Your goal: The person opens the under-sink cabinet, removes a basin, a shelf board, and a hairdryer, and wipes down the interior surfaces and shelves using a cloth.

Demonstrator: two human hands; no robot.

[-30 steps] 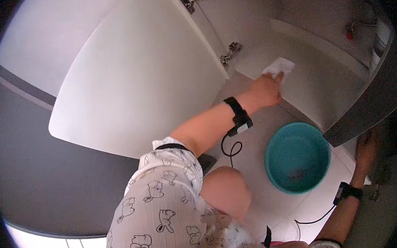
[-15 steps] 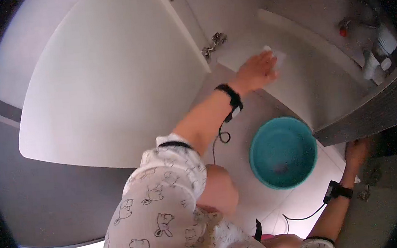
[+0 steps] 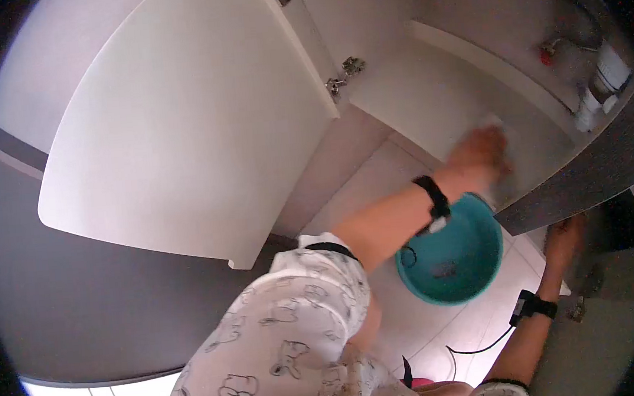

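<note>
My left hand [image 3: 478,157], blurred by motion, is pressed down over a white cloth [image 3: 490,120] on the pale bottom board [image 3: 398,87] of a cabinet. Only a small bit of the cloth shows past the fingers. Low on the right, my right hand [image 3: 567,236] is beside the dark front edge [image 3: 576,181] of the cabinet, in shadow; its fingers are hard to make out. A teal basin [image 3: 452,262] stands on the floor below my left wrist, with a small greyish patch at its bottom.
A large white cabinet door [image 3: 185,126] stands open on the left, on metal hinges [image 3: 341,77]. White bottle-like items [image 3: 593,105] and a red-ended fitting [image 3: 546,55] are at the cabinet's right. Tiled floor [image 3: 417,331] lies below. A black cable [image 3: 481,349] runs from my right wristband.
My left hand has swept right and toward me across the board with the white cloth, its forearm now over the basin's edge. My right hand has stayed nearly in place.
</note>
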